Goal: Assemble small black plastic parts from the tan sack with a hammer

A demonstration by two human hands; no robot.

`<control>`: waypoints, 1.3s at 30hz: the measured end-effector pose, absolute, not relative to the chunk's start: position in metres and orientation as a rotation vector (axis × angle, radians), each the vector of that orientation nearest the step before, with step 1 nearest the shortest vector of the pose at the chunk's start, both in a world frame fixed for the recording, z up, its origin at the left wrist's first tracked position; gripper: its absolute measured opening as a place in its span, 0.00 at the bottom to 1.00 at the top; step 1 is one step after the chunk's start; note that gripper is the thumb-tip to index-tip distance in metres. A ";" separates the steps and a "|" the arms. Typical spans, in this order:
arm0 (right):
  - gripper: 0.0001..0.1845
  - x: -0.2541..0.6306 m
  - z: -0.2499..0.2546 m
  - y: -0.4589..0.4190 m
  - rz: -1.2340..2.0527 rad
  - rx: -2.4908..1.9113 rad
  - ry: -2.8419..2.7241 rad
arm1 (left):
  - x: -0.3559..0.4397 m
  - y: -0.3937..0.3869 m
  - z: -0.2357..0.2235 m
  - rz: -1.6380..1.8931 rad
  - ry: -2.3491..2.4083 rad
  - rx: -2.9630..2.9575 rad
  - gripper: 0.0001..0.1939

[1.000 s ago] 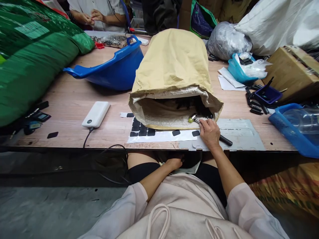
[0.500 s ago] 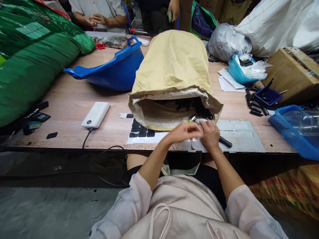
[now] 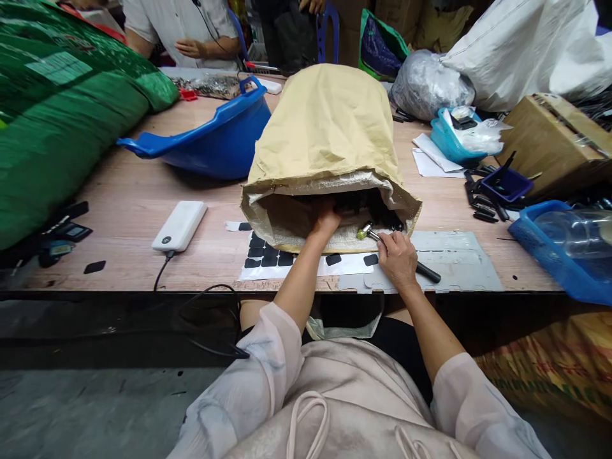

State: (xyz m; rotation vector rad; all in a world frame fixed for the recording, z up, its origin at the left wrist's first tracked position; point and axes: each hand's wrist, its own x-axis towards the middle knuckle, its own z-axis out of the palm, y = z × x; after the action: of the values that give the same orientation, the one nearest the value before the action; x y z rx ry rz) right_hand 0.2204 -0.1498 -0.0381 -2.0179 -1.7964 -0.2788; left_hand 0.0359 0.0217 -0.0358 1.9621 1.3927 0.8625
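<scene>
A yellow woven sack (image 3: 329, 127) lies on the table with its mouth facing me. Dark pieces (image 3: 377, 207) show inside it, too shadowed to name. My left hand (image 3: 327, 217) reaches into the mouth, and its fingers are hidden in there. Closed around the metal shaft of a small hammer (image 3: 429, 273) is my right hand (image 3: 398, 255), just in front of the sack's right corner. The hammer's head has a yellow-green tip and its grip is black. Under the sack's front edge sticks out a white sheet (image 3: 306, 266) with black rounded stickers (image 3: 270, 256).
A grey board (image 3: 459, 255) lies beneath my right hand. To the left are a white power bank (image 3: 180, 225) with a cable, a tilted blue basin (image 3: 215, 137) and green bags (image 3: 62, 140). Rightward stand a blue basket (image 3: 540, 242) and a cardboard box (image 3: 554, 134). People are across the table.
My left hand has moved from beside my right hand into the sack's mouth. The right hand keeps its hold on the hammer. Across the table, a person's hands have come apart.
</scene>
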 end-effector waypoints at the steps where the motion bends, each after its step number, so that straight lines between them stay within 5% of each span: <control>1: 0.15 0.220 -0.038 -0.150 -0.282 -2.017 -1.794 | 0.029 0.014 -0.032 0.843 1.451 1.944 0.10; 10: 0.14 0.220 -0.039 -0.150 -0.318 -2.032 -1.797 | -0.012 -0.059 -0.012 0.553 1.143 2.174 0.06; 29: 0.19 0.212 -0.025 -0.156 -0.325 -2.087 -1.780 | -0.001 -0.057 -0.032 0.668 1.085 2.180 0.08; 39: 0.23 0.171 -0.013 -0.181 0.101 -1.802 -1.738 | -0.001 -0.057 -0.032 0.692 1.059 2.158 0.07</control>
State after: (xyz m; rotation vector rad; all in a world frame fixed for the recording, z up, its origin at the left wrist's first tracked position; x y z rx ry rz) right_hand 0.1706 -0.1806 -0.0128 -1.8024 -1.7385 0.1010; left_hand -0.0009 -0.0568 -0.0318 2.1584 1.0592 0.6921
